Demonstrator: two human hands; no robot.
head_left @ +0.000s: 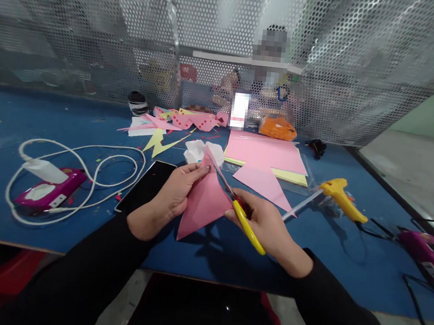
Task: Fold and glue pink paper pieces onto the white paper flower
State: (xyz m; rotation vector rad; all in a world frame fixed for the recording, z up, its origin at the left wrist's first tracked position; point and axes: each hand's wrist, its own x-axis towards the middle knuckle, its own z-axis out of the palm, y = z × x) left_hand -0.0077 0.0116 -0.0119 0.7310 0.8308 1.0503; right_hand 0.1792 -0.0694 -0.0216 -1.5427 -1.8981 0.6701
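Paper-cutting bench, blue table, listed left to right

Purple power strip [54,190], left: white plug [47,170] on top; its small markings cannot be read. White cable [109,186], looped. Device [147,183], flat, black-faced, partly behind the left hand. Yellow paper scraps [155,140] and dotted pink strips [194,120], towards the mesh screen [215,28].

Left hand [177,187]: thumb and fingers pinching the upper part of one pink sheet [207,197], which is raised above the table between the two hands. White crumpled paper [190,152], just behind the sheet. Bright panel [239,110], face blurred past reading.

Scissors [247,227], yellow-handled, blades along the sheet's right edge. Right hand [268,225]: closed around the handles, fingertips at the sheet's right corner.

Paper stack [268,152], pink over yellow. Orange bundle [278,128], behind it. Yellow glue gun [338,193]. Second purple strip [428,252], far right; lettering too small.
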